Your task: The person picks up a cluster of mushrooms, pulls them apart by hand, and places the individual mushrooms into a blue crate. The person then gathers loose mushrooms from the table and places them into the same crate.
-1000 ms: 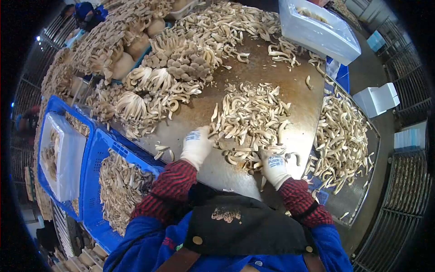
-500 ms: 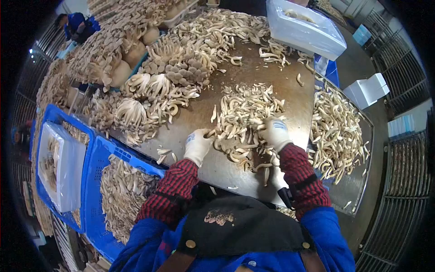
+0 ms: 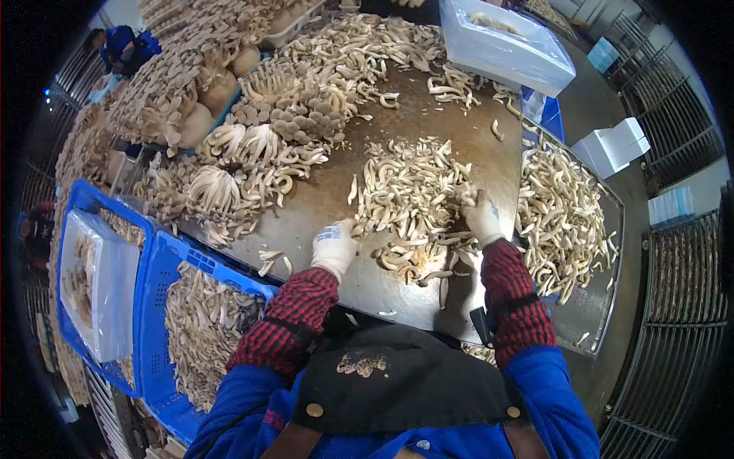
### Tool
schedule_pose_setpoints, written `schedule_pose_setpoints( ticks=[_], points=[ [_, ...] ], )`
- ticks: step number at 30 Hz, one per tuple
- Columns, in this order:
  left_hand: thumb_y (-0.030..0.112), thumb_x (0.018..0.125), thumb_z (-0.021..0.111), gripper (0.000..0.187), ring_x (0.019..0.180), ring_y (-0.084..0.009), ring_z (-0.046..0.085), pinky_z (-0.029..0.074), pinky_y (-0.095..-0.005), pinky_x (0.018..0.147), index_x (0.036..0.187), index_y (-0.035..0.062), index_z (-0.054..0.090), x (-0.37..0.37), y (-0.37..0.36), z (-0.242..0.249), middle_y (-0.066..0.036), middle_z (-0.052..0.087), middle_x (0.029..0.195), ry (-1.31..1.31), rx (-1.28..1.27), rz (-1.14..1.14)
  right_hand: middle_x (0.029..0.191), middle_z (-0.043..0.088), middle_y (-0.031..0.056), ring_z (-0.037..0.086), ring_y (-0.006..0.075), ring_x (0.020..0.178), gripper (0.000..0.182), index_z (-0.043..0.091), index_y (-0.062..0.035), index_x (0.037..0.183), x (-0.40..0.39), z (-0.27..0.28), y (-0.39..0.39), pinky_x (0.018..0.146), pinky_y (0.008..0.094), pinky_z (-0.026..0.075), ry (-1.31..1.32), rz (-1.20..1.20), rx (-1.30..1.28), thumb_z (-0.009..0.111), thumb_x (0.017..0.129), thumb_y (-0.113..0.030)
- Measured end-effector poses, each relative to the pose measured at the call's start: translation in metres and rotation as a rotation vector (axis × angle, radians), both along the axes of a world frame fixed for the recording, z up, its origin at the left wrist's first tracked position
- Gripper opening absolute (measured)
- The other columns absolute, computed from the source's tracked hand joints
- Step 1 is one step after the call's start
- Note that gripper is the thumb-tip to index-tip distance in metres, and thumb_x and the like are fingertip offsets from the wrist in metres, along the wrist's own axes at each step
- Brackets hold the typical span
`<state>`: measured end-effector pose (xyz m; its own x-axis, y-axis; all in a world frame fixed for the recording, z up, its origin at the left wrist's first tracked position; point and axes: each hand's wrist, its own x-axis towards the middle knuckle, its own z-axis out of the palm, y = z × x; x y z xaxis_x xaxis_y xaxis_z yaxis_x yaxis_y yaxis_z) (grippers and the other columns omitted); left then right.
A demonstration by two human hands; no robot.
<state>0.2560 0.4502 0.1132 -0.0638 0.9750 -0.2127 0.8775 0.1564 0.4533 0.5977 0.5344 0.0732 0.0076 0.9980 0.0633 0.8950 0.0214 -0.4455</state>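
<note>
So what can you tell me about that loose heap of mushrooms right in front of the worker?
The loose heap of mushrooms is a spread of pale cream, curved single stems with small caps, lying flat and tangled on the brownish metal table. It sits in the middle of the table, apart from the uncut clusters farther back. The white-gloved left hand rests at its near left edge, and the gloved right hand is pressed into its right side, among the stems.

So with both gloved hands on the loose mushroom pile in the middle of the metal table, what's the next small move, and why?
Probably draw the two hands together to bunch the stems. The left hand rests at the near-left edge of the loose mushroom pile, the right hand on its right side, and the stems between them lie scattered on the metal table.
</note>
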Motion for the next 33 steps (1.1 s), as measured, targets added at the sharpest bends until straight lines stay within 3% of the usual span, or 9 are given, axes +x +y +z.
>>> schedule_pose_setpoints(
  ticks=[3,8,9,13,15,21,22,26,33],
  points=[
    [0.016,0.074,0.07,0.028,0.076,-0.0269,0.068,0.052,-0.0361,0.07,0.101,0.0073,0.071,-0.005,-0.003,0.01,-0.015,0.071,0.083,-0.257,0.022,0.112,0.104,0.055,0.0118,0.061,0.015,0.074,0.06,0.039,-0.0076,0.129,-0.022,0.063,-0.04,0.054,0.0221,0.052,1.056,-0.117,-0.305,0.044,0.074,0.017],
    [0.011,0.08,0.064,0.032,0.066,-0.0196,0.066,0.053,-0.0332,0.064,0.11,0.0024,0.066,0.076,0.001,0.038,-0.014,0.069,0.077,-0.446,-0.021,-0.153,0.105,0.059,0.0059,0.054,0.0182,0.106,0.03,0.057,-0.0033,0.116,-0.092,0.057,-0.106,0.096,0.026,0.04,1.39,0.032,-0.585,0.058,0.093,-0.023],
    [0.01,0.082,0.062,0.036,0.073,-0.0227,0.066,0.054,-0.0346,0.067,0.116,0.0009,0.061,0.095,-0.002,0.048,-0.017,0.067,0.083,-0.132,0.106,-0.393,0.098,0.06,0.0041,0.056,0.0169,0.1,0.025,0.06,-0.0033,0.109,-0.096,0.069,-0.114,0.091,0.0276,0.044,0.987,0.124,-0.307,0.056,0.093,-0.023],
    [0.015,0.084,0.061,0.05,0.089,-0.0303,0.065,0.053,-0.0383,0.074,0.13,-0.0026,0.05,0.119,-0.005,0.064,-0.023,0.059,0.117,-0.644,-0.249,-0.474,0.092,0.062,0.0093,0.061,0.0192,0.082,0.018,0.058,-0.0055,0.102,-0.048,0.058,-0.105,0.069,0.0306,0.05,1.772,-0.279,-0.483,0.049,0.089,-0.014],
    [0.015,0.089,0.058,0.041,0.095,-0.0296,0.064,0.049,-0.039,0.088,0.128,0.0026,0.055,0.117,0.001,0.033,-0.021,0.059,0.122,-0.639,0.31,-0.768,0.085,0.061,0.0098,0.059,0.0196,0.075,0.024,0.058,-0.006,0.104,0.014,0.056,-0.088,0.067,0.0296,0.05,1.6,-0.281,-0.379,0.043,0.091,-0.02],
    [0.031,0.083,0.065,0.027,0.097,-0.0315,0.063,0.048,-0.0416,0.087,0.094,0.0061,0.067,0.1,0.003,0.031,-0.016,0.066,0.097,0.194,-0.015,-0.462,0.096,0.064,0.0122,0.06,0.015,0.087,0.032,0.056,-0.0035,0.122,0.241,0.001,-0.017,0.078,0.0286,0.049,0.819,-0.562,-0.11,0.05,0.095,-0.021],
    [0.031,0.083,0.065,0.027,0.097,-0.0315,0.063,0.048,-0.0416,0.087,0.094,0.0061,0.067,0.103,0.003,0.023,-0.016,0.066,0.097,0.195,-0.006,-0.46,0.105,0.064,0.0153,0.061,0.0197,0.097,0.032,0.057,-0.0031,0.12,0.179,0.038,-0.028,0.084,0.0318,0.05,0.799,-0.27,0.332,0.057,0.09,-0.014],
    [0.027,0.081,0.064,0.025,0.1,-0.0308,0.062,0.045,-0.0432,0.091,0.097,0.0091,0.065,0.111,0.004,-0.01,-0.014,0.066,0.099,0.324,0.065,-0.451,0.106,0.063,0.0121,0.057,0.0304,0.104,0.029,0.069,-0.0103,0.098,0.018,0.054,-0.042,0.083,0.042,0.05,-0.241,0.286,-0.133,0.069,0.07,-0.017],
    [0.017,0.076,0.063,0.023,0.104,-0.0327,0.059,0.043,-0.0488,0.09,0.097,0.0102,0.063,0.096,0.006,0.01,-0.011,0.064,0.101,0.262,0.058,-0.475,0.097,0.063,0.0188,0.06,0.0349,0.098,0.027,0.066,-0.0058,0.096,-0.016,0.053,-0.039,0.087,0.045,0.046,-0.185,0.328,-0.112,0.067,0.075,-0.022]
  ],
)
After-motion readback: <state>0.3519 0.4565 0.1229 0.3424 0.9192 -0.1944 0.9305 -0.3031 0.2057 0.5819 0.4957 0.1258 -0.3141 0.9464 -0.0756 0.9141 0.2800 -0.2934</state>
